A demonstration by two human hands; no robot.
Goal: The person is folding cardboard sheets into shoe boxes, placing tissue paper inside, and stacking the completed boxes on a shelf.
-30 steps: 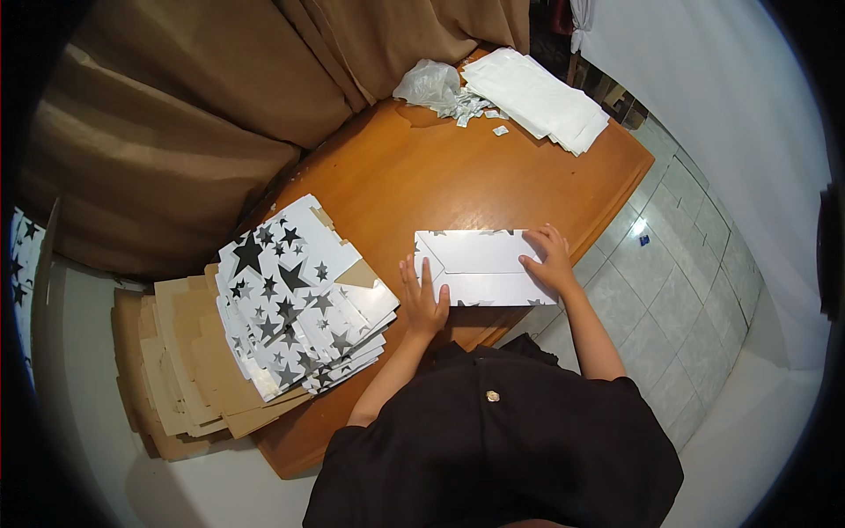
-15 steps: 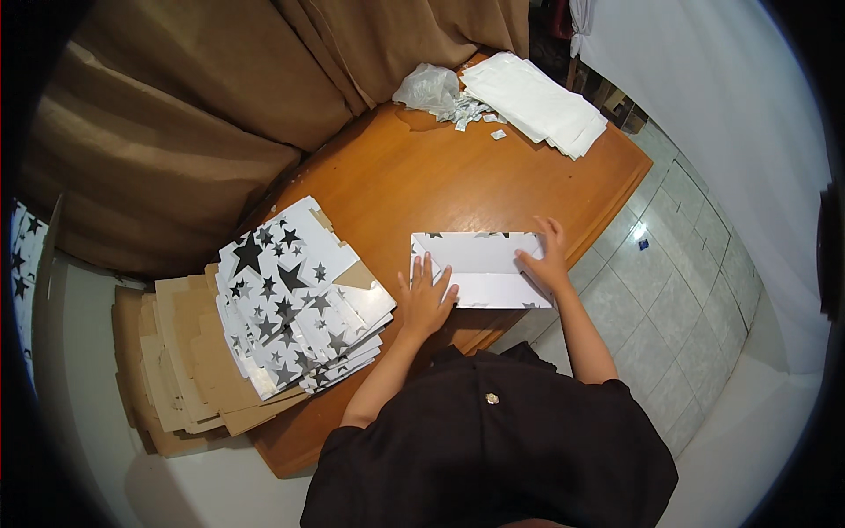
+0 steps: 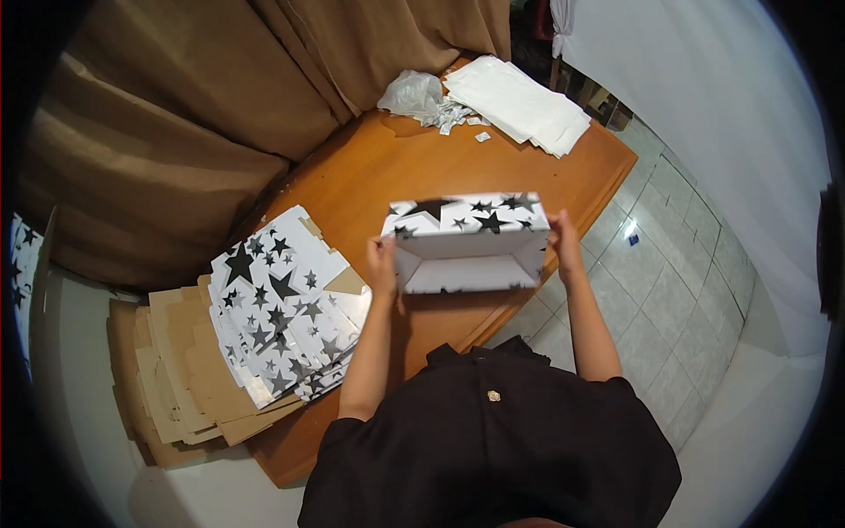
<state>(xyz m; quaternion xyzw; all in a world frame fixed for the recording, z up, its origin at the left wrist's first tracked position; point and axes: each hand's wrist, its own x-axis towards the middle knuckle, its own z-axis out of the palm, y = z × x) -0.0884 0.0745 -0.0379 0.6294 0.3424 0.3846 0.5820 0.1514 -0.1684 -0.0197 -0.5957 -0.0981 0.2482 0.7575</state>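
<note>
Between my hands is a white cardboard box (image 3: 471,215) printed with black and grey stars. It is tilted so that its open side and plain white inside face me, with the starred side at the far edge. My left hand (image 3: 382,262) grips the box's left end, fingers closed along its edge. At the opposite end my right hand (image 3: 564,244) holds the right edge, its fingers partly behind the cardboard. Left of my left forearm lies a stack of flat star-printed cardboard sheets (image 3: 280,295).
Brown cardboard sheets (image 3: 180,361) stick out under the starred stack. On the wooden table's (image 3: 343,189) far end are white sheets (image 3: 519,101), a clear plastic bag (image 3: 412,93) and several small packets (image 3: 452,117). A brown curtain (image 3: 176,106) hangs behind; tiled floor (image 3: 669,290) lies to the right.
The box has been raised and tipped, so its starred side now shows. My left hand went from lying spread at its left side to gripping the end; my right hand closed on the right end.
</note>
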